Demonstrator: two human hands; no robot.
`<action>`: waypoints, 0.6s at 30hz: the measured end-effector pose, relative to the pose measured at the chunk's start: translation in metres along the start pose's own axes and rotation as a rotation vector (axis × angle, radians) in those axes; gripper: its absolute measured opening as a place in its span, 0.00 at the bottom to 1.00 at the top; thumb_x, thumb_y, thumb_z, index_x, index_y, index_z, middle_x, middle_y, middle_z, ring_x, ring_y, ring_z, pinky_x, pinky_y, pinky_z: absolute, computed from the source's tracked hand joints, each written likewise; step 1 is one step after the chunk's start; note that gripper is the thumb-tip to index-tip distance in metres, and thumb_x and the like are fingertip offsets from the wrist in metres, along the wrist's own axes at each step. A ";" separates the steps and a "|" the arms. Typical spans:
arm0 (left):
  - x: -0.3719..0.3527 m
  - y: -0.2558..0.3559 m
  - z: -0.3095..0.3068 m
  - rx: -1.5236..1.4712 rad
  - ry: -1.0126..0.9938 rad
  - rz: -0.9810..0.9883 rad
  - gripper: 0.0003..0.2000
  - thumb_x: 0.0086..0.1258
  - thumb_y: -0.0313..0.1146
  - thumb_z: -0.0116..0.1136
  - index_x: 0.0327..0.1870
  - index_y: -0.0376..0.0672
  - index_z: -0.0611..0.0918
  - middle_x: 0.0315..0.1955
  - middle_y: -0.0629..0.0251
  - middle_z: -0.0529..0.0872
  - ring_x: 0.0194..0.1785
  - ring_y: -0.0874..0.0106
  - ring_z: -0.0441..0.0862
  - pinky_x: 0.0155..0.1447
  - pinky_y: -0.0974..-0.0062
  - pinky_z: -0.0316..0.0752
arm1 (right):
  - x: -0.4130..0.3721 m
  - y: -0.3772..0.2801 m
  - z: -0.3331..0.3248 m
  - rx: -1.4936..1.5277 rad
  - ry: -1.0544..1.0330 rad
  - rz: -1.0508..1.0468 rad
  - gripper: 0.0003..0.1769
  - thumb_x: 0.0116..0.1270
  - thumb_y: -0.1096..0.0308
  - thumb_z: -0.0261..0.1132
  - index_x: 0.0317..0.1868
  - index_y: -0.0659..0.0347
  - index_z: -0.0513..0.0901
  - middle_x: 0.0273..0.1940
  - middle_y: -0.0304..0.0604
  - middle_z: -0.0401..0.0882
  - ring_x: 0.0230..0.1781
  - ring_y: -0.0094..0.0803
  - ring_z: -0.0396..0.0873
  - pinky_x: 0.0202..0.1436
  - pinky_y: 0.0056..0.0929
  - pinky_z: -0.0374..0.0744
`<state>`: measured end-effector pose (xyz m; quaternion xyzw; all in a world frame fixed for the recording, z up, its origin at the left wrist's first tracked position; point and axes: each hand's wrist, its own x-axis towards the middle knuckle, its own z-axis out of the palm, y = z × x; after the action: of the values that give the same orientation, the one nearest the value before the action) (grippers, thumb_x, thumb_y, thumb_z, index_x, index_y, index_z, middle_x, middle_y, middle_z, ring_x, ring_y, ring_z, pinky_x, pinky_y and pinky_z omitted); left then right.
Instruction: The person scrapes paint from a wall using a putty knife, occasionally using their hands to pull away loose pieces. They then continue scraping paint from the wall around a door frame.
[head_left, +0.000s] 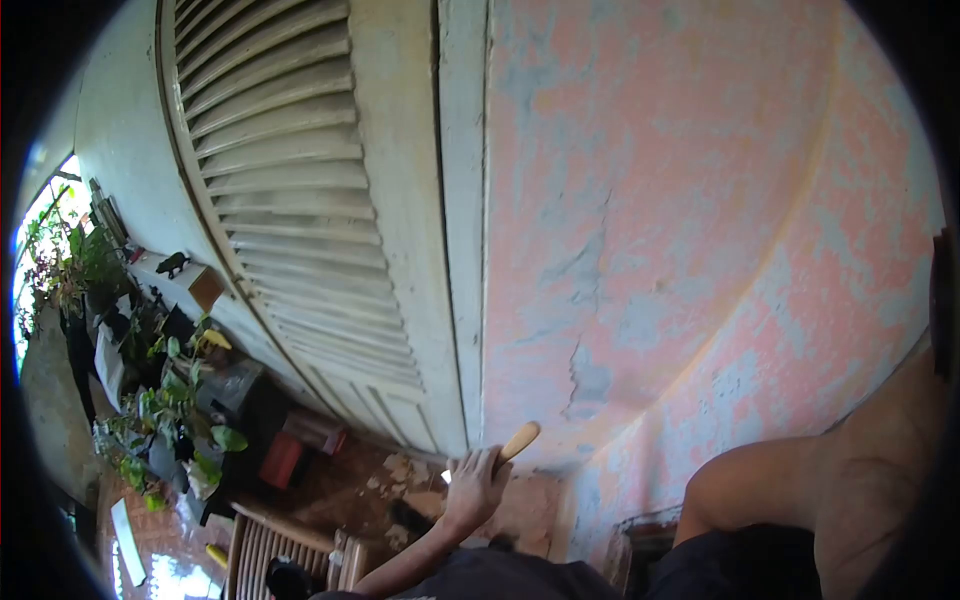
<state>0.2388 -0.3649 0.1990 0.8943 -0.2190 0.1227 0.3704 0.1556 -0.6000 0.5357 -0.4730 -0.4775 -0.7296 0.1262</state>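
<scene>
My left hand [475, 490] is closed around a tool with a light wooden handle [520, 440]. The rounded handle end sticks out past my fingers, up and to the right, toward the wall. A small pale bit shows on the other side of the fist; the rest of the tool is hidden by the hand. Beyond it stands the wall [640, 250], its pink paint worn through to grey-blue patches, with a crack [574, 375] running down it. At the right edge my bent right arm [870, 480] shows as bare skin, and the hand is outside the picture.
A cream louvred door [290, 190] stands left of the wall, beside a white frame post [464, 250]. Potted plants [170, 420], a red box [282, 460] and a white box [180, 280] stand at the left. A slatted wooden chair [275, 555] is below, near my left arm.
</scene>
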 end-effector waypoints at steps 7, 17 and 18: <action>-0.006 0.004 0.008 -0.010 -0.025 0.077 0.14 0.67 0.37 0.59 0.50 0.42 0.76 0.36 0.63 0.79 0.44 0.62 0.75 0.49 0.61 0.63 | -0.075 -0.040 0.030 -0.065 -0.007 0.584 0.24 0.65 0.55 0.61 0.46 0.73 0.79 0.43 0.57 0.79 0.44 0.45 0.76 0.50 0.44 0.74; 0.087 0.000 -0.024 0.456 -0.139 1.018 0.10 0.62 0.34 0.51 0.44 0.48 0.75 0.36 0.70 0.74 0.49 0.71 0.73 0.71 0.61 0.60 | -0.258 -0.181 0.049 0.338 -0.498 1.998 0.20 0.74 0.61 0.57 0.54 0.71 0.79 0.33 0.42 0.84 0.26 0.20 0.78 0.31 0.21 0.77; 0.100 0.004 -0.029 0.491 -0.167 1.107 0.09 0.62 0.34 0.51 0.43 0.48 0.76 0.37 0.71 0.74 0.50 0.72 0.73 0.73 0.63 0.59 | -0.255 -0.180 0.051 0.332 -0.481 1.982 0.20 0.74 0.62 0.57 0.55 0.72 0.78 0.32 0.42 0.84 0.24 0.21 0.78 0.29 0.21 0.77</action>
<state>0.3231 -0.3762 0.2599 0.7135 -0.6449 0.2735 0.0161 0.2029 -0.5343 0.2303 -0.7640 0.0192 -0.1092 0.6356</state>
